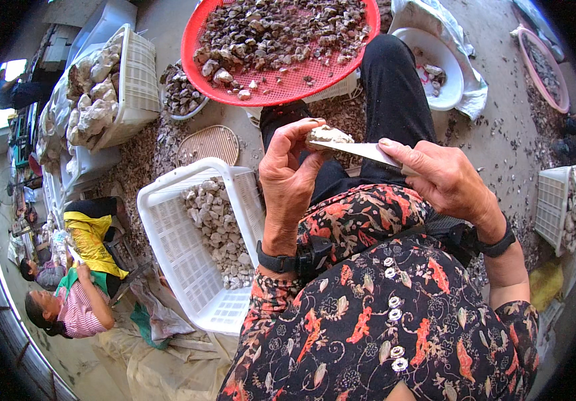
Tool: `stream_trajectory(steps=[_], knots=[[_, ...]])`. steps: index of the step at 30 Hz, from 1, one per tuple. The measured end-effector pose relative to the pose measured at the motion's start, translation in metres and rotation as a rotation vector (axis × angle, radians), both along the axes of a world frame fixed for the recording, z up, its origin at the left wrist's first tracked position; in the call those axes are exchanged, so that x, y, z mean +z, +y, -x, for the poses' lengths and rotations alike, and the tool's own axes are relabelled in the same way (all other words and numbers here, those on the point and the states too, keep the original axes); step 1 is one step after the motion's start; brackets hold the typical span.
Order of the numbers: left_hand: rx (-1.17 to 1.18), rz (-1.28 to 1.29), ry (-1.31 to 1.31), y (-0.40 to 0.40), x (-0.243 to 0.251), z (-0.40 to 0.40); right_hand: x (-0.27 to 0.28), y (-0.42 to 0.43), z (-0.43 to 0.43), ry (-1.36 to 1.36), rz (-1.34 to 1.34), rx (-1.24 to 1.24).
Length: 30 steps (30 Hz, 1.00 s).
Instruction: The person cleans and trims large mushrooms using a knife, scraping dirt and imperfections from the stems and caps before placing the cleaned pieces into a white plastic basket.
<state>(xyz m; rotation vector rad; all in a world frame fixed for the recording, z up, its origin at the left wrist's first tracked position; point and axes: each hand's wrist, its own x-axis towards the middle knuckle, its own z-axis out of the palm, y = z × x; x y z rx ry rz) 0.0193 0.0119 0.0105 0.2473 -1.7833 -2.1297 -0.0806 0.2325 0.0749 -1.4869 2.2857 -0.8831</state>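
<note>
Between the thumb and fingers of my left hand (292,168) is a pale, rough lump (329,134), whitish on top. My right hand (441,173) grips a knife (363,150) by its handle, thumb at the base of the blade. The flat, light-coloured blade reaches left and lies against the lower side of the lump. Both hands are above my lap. Beyond them a red mesh tray (288,92) holds many dark, rough pieces. To the left of my left arm, a white plastic basket (167,240) contains many small greyish-white chunks.
A white crate (140,80) full of large pale lumps stands at the upper left. At the upper right are a white basin (451,87) and a pink basin (558,95). Brown scraps litter the floor (493,145). A co-worker in a striped top (79,311) sits at the left.
</note>
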Motion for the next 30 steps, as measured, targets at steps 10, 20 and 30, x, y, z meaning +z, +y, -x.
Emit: stream_trajectory(steps=[10, 20, 30], knots=[[-0.109, 0.181, -0.043, 0.003, -0.004, 0.002, 0.001, -0.010, -0.002, 0.035, -0.048, -0.023], [-0.063, 0.049, -0.053, 0.001, -0.003, 0.001, 0.001, -0.002, -0.001, -0.025, -0.058, 0.024], [-0.108, 0.114, -0.098, -0.001, -0.005, 0.000, 0.004, -0.011, -0.001, -0.058, -0.090, 0.012]])
